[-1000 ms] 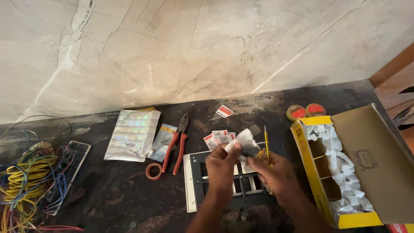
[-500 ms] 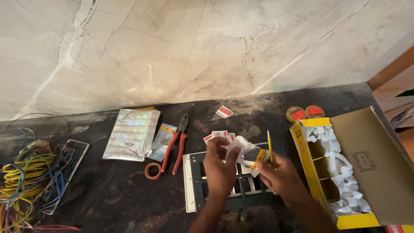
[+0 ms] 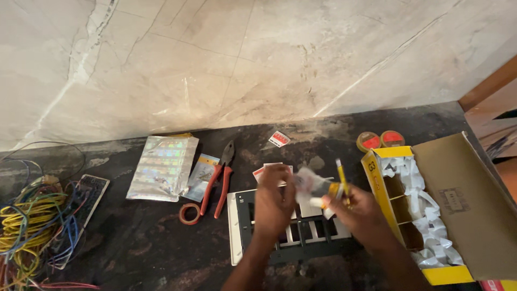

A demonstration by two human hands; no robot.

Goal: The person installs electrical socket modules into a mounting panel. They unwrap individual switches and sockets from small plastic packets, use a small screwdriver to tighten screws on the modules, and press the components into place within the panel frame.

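— What are the hands doing?

— Both are raised over the switch plate frame (image 3: 301, 237) on the dark counter (image 3: 134, 248). The left hand (image 3: 273, 202) and the right hand (image 3: 360, 213) meet on a small packet in clear wrap (image 3: 311, 183), blurred by motion. The left fingers are curled onto its left end; the right fingers are clenched around its right end.

— Anything else in the right hand?

— A yellow screwdriver (image 3: 341, 180), sticking up from the fist, roughly upright.

— Where is the packet?

— In the air between the two hands, above the frame's top edge, just left of the yellow box (image 3: 385, 188).

— What is in the box?

— White wrapped pieces in cardboard compartments, flap open to the right.

— And around it?

— Two tape rolls (image 3: 379, 140) behind the box. Red-handled pliers (image 3: 218, 178) lie left of the frame, beside a shiny foil pack (image 3: 161, 167). A tangle of coloured wires (image 3: 32, 226) sits at the far left.
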